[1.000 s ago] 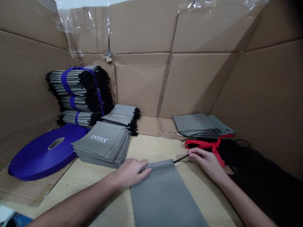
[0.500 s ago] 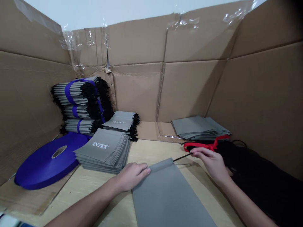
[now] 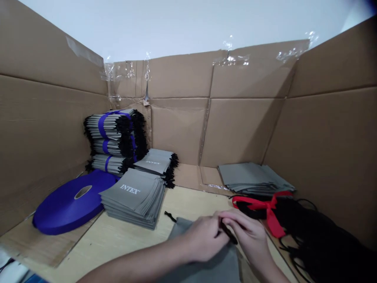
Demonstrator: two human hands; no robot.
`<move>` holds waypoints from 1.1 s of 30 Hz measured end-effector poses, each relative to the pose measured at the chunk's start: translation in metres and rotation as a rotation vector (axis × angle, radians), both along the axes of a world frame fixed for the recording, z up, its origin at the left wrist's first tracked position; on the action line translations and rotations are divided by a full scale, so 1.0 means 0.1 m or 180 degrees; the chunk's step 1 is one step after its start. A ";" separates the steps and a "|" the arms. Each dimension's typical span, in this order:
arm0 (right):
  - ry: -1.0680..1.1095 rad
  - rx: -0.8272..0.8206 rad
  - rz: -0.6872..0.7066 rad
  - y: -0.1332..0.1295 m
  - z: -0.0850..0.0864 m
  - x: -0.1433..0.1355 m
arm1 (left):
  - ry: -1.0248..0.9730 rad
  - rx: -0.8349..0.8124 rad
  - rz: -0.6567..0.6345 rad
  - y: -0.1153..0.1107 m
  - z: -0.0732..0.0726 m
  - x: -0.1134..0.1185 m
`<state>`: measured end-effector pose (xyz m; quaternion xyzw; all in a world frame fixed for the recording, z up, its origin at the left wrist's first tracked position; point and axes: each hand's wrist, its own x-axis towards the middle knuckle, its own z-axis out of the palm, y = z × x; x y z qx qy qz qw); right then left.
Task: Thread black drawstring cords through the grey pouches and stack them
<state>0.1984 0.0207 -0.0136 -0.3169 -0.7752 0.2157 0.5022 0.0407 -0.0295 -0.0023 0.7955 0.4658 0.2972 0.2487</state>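
A grey fabric drawstring pouch (image 3: pixel 206 271) lies on the table below my hands. At its upper left corner a black knotted cord end (image 3: pixel 170 216) sticks out. My left hand (image 3: pixel 206 237) and my right hand (image 3: pixel 246 232) meet over the pouch's upper right corner, fingers closed on a black cord (image 3: pixel 229 232). A loop of this cord shows between them; the exact grip is partly hidden by the fingers. Just right of my hands lies a large bundle of black cords (image 3: pixel 324 232), tied with a red ribbon (image 3: pixel 275 220).
A pile of grey INTEX pouches (image 3: pixel 132 196) stands at left, with corded pouches (image 3: pixel 156 160) behind it. Strapped bundles (image 3: pixel 112 145) are stacked beyond a purple webbing roll (image 3: pixel 64 208). More grey pouches (image 3: pixel 253 177) lie back right. Cardboard walls (image 3: pixel 176 129) enclose the table.
My left hand has moved right to meet my right hand at the cord. A knotted cord end now shows at the pouch's left corner. The view has tilted upward.
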 end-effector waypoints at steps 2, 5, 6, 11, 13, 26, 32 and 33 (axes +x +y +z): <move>0.0140 0.0121 -0.0288 0.02 0.00 0.06 | -0.0401 -0.0076 0.0050 0.08 -0.06 0.10; 0.0387 0.0160 -0.0870 0.11 0.02 0.23 | -0.0557 -0.0120 0.0125 0.13 -0.13 0.08; 0.0415 0.0146 -0.0971 0.15 0.02 0.28 | -0.0635 -0.0140 0.0076 0.14 -0.13 0.04; 0.0361 -0.0091 -0.0952 0.29 -0.07 0.32 | -0.1425 -0.0567 -0.0652 0.19 0.07 -0.16; 0.0384 -0.0231 -0.1021 0.31 -0.11 0.28 | -0.1535 -0.0673 -0.0766 0.25 0.18 -0.23; 0.0539 -0.1080 -0.0271 0.11 -0.22 -0.23 | -0.2245 -0.1337 -0.0815 0.38 0.40 -0.41; 0.0584 -0.1172 -0.0240 0.03 -0.36 -0.29 | -0.2096 -0.0947 0.0065 0.44 0.19 -0.32; 0.0507 -0.1250 -0.0215 0.04 -0.35 -0.28 | -0.1736 -0.0734 0.0291 0.45 0.13 -0.31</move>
